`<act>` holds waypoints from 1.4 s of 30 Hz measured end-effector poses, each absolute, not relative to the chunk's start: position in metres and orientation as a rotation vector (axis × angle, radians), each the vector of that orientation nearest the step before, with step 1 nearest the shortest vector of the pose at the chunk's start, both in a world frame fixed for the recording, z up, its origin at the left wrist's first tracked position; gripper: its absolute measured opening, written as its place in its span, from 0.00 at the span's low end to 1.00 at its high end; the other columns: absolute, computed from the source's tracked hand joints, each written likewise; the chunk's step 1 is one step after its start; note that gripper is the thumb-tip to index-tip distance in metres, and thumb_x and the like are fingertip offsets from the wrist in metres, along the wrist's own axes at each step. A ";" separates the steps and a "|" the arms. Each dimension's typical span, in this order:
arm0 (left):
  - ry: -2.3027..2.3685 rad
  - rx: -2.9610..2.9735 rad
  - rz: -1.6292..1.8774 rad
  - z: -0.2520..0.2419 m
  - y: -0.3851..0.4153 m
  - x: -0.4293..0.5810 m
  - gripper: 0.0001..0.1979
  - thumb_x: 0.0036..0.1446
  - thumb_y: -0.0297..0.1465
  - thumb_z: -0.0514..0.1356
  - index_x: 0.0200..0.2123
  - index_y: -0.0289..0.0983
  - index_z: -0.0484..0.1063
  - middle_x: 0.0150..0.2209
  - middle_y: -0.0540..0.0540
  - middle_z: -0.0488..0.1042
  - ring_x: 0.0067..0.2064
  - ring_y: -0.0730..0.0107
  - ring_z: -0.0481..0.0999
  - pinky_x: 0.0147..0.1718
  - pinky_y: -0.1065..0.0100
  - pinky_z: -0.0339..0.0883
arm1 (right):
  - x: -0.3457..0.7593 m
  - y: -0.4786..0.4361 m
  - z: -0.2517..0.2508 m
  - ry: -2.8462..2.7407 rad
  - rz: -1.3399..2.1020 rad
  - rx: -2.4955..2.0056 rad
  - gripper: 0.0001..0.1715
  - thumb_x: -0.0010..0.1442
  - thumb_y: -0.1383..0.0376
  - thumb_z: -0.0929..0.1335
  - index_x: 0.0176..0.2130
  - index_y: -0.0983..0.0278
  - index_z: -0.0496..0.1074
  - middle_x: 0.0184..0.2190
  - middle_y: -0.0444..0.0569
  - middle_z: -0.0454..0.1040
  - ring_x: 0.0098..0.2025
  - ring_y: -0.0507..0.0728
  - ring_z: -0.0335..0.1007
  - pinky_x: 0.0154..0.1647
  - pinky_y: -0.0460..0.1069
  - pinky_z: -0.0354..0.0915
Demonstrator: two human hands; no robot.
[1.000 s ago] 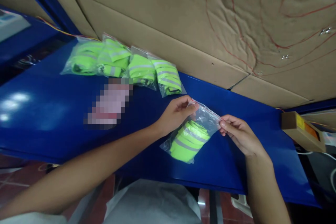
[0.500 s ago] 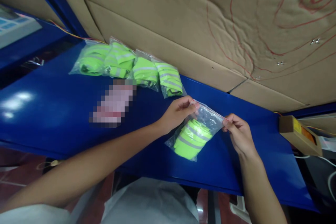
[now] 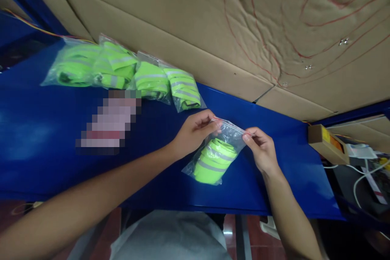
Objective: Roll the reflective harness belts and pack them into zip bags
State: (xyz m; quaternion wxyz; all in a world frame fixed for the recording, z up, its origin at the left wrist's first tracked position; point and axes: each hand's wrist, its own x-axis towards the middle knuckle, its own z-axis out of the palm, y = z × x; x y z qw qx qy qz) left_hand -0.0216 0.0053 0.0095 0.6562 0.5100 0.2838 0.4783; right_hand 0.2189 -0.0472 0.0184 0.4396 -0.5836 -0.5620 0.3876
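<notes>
One clear bag, partly behind left hand

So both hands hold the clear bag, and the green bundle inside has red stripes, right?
No: in the head view, the green bundle has grey stripes, not red. The left hand and right hand do hold the clear bag.

One clear zip bag: my left hand is pinching one top corner, my right hand the other. One neon-yellow, grey-banded roll: lying inside. Four similar filled bags: standing in a row along the back of my blue table. One cardboard box: sitting to my right.
</notes>
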 end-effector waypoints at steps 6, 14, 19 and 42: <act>0.666 1.138 0.975 0.012 0.003 -0.022 0.15 0.56 0.41 0.71 0.34 0.35 0.75 0.30 0.50 0.77 0.31 0.75 0.73 0.31 0.73 0.65 | 0.217 -0.050 0.019 -1.405 0.940 -1.433 0.17 0.61 0.50 0.75 0.34 0.60 0.75 0.28 0.44 0.71 0.30 0.53 0.62 0.32 0.48 0.59; 0.731 1.246 0.958 0.008 -0.001 -0.020 0.14 0.57 0.40 0.69 0.31 0.34 0.79 0.28 0.50 0.75 0.29 0.76 0.69 0.30 0.73 0.60 | 0.202 -0.049 0.023 -1.439 0.950 -1.480 0.19 0.59 0.48 0.75 0.34 0.60 0.75 0.29 0.45 0.74 0.30 0.53 0.65 0.32 0.48 0.63; 0.725 1.241 0.957 0.010 -0.001 -0.019 0.14 0.58 0.40 0.68 0.30 0.34 0.77 0.26 0.50 0.73 0.28 0.76 0.67 0.28 0.73 0.60 | 0.204 -0.050 0.022 -1.461 0.981 -1.481 0.19 0.62 0.48 0.74 0.35 0.60 0.75 0.30 0.44 0.73 0.30 0.52 0.64 0.32 0.48 0.62; 0.859 1.365 0.851 0.001 -0.007 -0.015 0.13 0.54 0.40 0.71 0.33 0.35 0.81 0.32 0.47 0.80 0.32 0.71 0.76 0.32 0.72 0.67 | 0.193 -0.049 0.019 -1.544 1.136 -1.372 0.17 0.61 0.51 0.75 0.33 0.63 0.77 0.29 0.44 0.75 0.29 0.51 0.66 0.30 0.46 0.61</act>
